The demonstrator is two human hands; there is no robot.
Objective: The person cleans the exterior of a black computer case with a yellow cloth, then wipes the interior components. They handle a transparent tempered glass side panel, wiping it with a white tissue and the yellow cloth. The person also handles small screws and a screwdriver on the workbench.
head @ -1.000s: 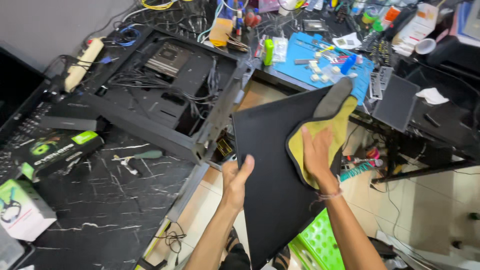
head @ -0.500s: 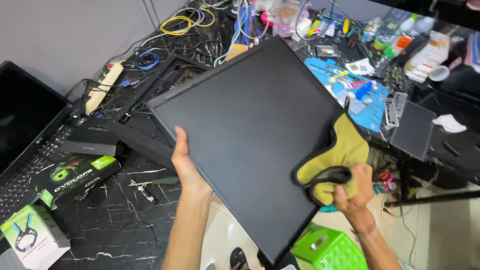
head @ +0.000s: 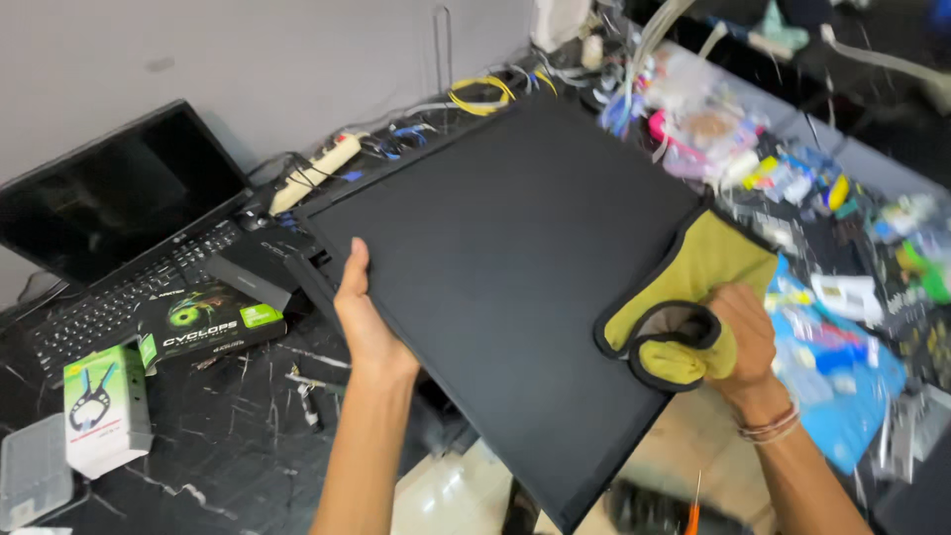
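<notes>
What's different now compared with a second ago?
The black panel has been swung up from hanging edge-on to lying flat, covering the open computer case. The left hand moved onto its left edge. The right hand still clutches the yellow cloth.

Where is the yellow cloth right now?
In the head view, the yellow cloth is at the right, bunched in the right hand against the big black panel's right edge.

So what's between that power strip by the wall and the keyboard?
In the head view, between the white power strip and the black keyboard sits a dark monitor, with a small dark object, maybe a mouse, by the strip's near end.
</notes>
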